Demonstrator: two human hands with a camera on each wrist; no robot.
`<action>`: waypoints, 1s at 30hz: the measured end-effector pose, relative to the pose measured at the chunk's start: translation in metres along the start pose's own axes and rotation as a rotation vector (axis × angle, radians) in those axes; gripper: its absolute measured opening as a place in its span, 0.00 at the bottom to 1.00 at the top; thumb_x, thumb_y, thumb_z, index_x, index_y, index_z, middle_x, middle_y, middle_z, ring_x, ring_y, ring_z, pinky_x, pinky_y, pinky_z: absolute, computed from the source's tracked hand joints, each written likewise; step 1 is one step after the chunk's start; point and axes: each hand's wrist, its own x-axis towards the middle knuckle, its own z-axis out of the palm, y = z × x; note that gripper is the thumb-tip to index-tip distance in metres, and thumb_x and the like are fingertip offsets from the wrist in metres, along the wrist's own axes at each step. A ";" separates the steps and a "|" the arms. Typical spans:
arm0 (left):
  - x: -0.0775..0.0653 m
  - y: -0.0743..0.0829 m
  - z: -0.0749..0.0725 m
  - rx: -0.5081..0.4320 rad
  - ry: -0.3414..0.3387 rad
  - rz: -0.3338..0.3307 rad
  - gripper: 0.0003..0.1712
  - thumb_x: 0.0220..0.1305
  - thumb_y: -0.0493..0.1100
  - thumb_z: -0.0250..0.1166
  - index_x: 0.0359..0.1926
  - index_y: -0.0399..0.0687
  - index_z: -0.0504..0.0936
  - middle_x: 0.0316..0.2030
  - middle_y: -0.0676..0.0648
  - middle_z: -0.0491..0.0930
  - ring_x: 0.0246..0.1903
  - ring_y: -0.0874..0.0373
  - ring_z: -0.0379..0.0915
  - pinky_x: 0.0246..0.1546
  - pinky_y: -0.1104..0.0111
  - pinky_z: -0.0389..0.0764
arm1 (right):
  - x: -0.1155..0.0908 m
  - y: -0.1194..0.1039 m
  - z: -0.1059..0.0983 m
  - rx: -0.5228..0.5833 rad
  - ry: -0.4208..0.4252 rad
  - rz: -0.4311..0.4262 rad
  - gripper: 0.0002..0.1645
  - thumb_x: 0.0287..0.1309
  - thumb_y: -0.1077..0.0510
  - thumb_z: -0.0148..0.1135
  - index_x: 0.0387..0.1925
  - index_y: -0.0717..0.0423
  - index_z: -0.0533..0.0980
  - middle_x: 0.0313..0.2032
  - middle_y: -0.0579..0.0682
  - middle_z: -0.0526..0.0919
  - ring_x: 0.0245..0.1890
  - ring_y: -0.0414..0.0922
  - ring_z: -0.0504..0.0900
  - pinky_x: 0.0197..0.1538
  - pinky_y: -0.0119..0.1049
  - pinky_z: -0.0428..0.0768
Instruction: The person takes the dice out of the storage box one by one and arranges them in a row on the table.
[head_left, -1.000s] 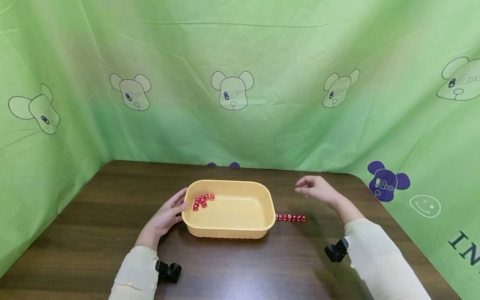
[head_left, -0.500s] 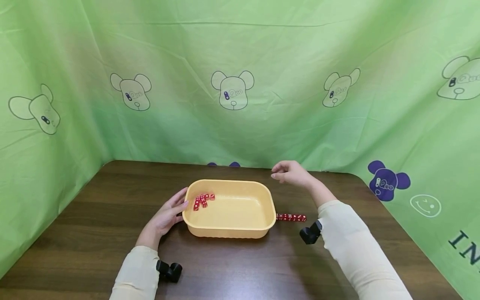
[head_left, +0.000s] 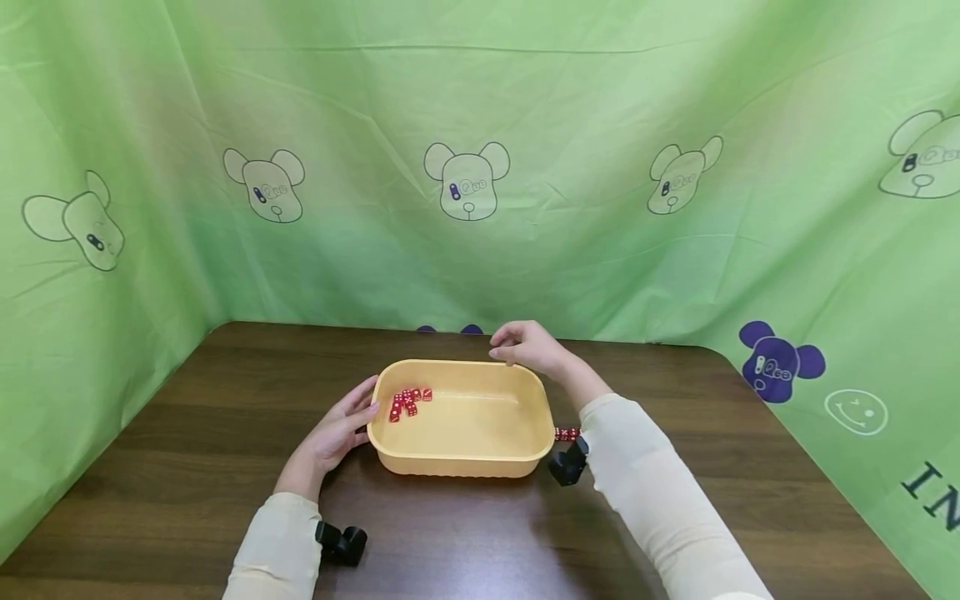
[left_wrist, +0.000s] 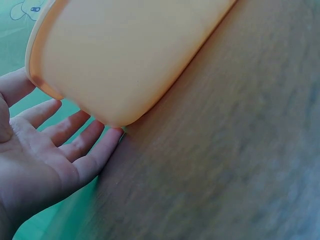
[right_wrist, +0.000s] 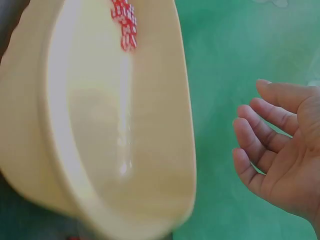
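Note:
A yellow plastic basin (head_left: pixel 465 467) sits on the table, with several red dice (head_left: pixel 405 402) clustered at its left end. My left hand (head_left: pixel 330 437) rests against the basin's left end. In the left wrist view its fingers (left_wrist: pixel 82 142) are spread along the outer wall and the thumb is at the rim. My right hand (head_left: pixel 528 346) hovers at the basin's far right rim. The right wrist view shows that hand's fingers (right_wrist: pixel 250 140) loosely bent, with nothing in them. A row of red dice (head_left: pixel 566 434) lies off the basin's right end, partly hidden by my right sleeve.
The brown wooden table (head_left: pixel 442 542) extends around the basin. A green printed cloth (head_left: pixel 360 250) hangs behind and at both sides. A black wrist camera (head_left: pixel 567 462) on my right arm is close to the basin's near right corner.
My right hand has swept left, from beyond the dice row to above the basin's far rim, and its sleeve now covers part of that row. The left hand and basin stay put.

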 end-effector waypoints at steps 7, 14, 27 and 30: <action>0.001 0.000 0.000 -0.005 0.002 0.003 0.32 0.64 0.35 0.45 0.66 0.48 0.45 0.63 0.39 0.45 0.57 0.43 0.50 0.43 0.59 0.68 | 0.012 -0.007 0.030 0.062 -0.039 0.001 0.12 0.48 0.67 0.58 0.36 0.71 0.72 0.26 0.52 0.76 0.32 0.59 0.73 0.39 0.48 0.72; 0.000 0.000 0.001 -0.001 0.007 -0.005 0.31 0.64 0.35 0.45 0.66 0.48 0.45 0.63 0.39 0.44 0.57 0.43 0.50 0.42 0.60 0.68 | 0.022 -0.012 0.059 0.092 -0.067 -0.002 0.12 0.47 0.67 0.59 0.36 0.71 0.73 0.25 0.51 0.76 0.33 0.59 0.74 0.36 0.42 0.74; 0.001 -0.002 0.000 0.002 0.007 -0.006 0.31 0.64 0.35 0.45 0.66 0.48 0.46 0.63 0.39 0.46 0.56 0.43 0.51 0.42 0.60 0.69 | 0.031 -0.014 0.098 0.137 -0.121 0.005 0.12 0.47 0.69 0.58 0.36 0.73 0.72 0.23 0.56 0.77 0.30 0.59 0.75 0.37 0.48 0.72; 0.001 -0.001 0.000 0.005 0.003 0.003 0.31 0.64 0.35 0.45 0.66 0.47 0.45 0.63 0.38 0.45 0.56 0.43 0.51 0.42 0.60 0.69 | 0.033 -0.013 0.104 0.147 -0.119 0.029 0.11 0.47 0.68 0.59 0.35 0.71 0.73 0.25 0.60 0.77 0.30 0.59 0.75 0.36 0.45 0.73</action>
